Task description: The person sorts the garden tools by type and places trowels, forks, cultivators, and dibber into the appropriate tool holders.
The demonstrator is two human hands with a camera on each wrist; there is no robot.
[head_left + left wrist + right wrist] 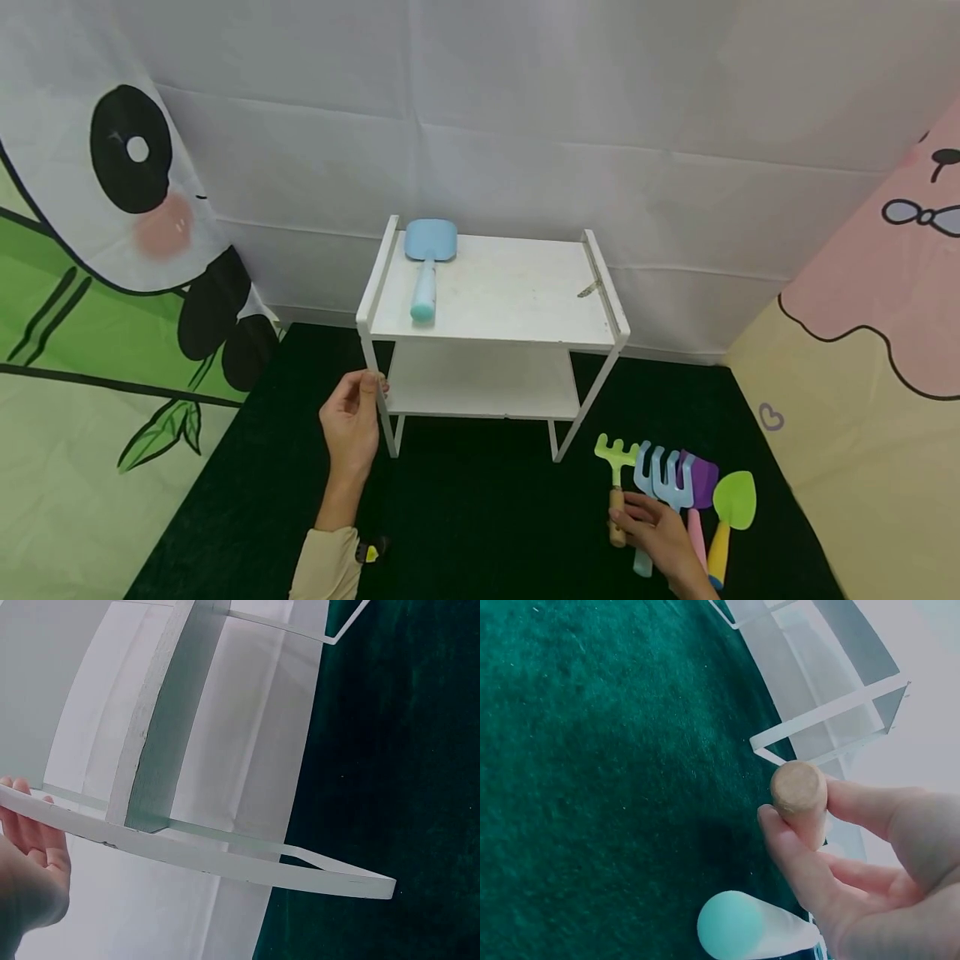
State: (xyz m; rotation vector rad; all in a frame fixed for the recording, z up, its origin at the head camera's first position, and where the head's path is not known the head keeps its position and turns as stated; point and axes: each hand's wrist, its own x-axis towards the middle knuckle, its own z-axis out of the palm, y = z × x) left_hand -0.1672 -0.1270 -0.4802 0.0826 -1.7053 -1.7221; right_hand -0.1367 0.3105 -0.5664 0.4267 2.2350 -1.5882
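A small white two-tier shelf stands against the back wall. At its left front leg is my left hand, with the fingers curled around the leg; in the left wrist view the fingertips show behind the white bar. My right hand pinches the wooden handle of a light green toy rake between thumb and fingers. Right beside it lies a light blue toy fork, its handle partly hidden by the hand. A light blue toy shovel lies on the top tier, toward the left.
Right of the fork are a purple toy shovel with a pink handle and a green toy shovel with a yellow handle. Dark green carpet covers the floor. Printed cloth walls rise at both sides.
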